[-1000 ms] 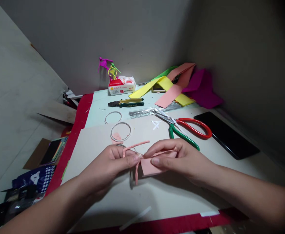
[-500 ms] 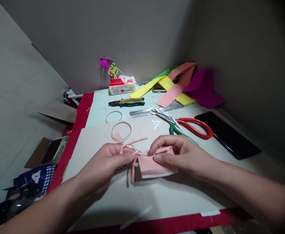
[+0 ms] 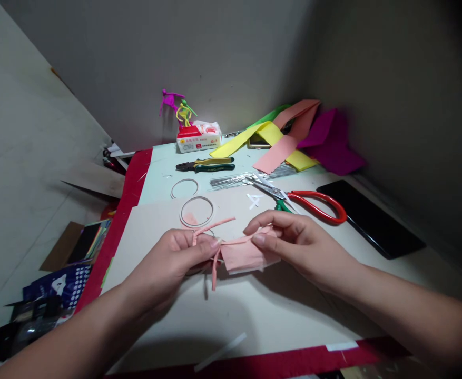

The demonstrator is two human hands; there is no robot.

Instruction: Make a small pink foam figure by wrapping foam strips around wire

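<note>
Near the middle of the view, my left hand pinches a thin figure wrapped in pink paper, whose limbs stick out above and below the thumb. My right hand grips a pink paper strip between thumb and fingers. The strip runs from the left thumb to the right hand, its upper edge folded and its lower part hanging loose. Just beyond my left hand lie two white rings, one partly over a small pink scrap.
Scissors with red and green handles, a black phone, wires and pliers lie beyond my hands. Farther back are coloured paper strips and a tissue pack with small figures.
Both hands have risen slightly. My right fingers have shifted along the pink strip, and its upper edge now looks more narrowly folded.
</note>
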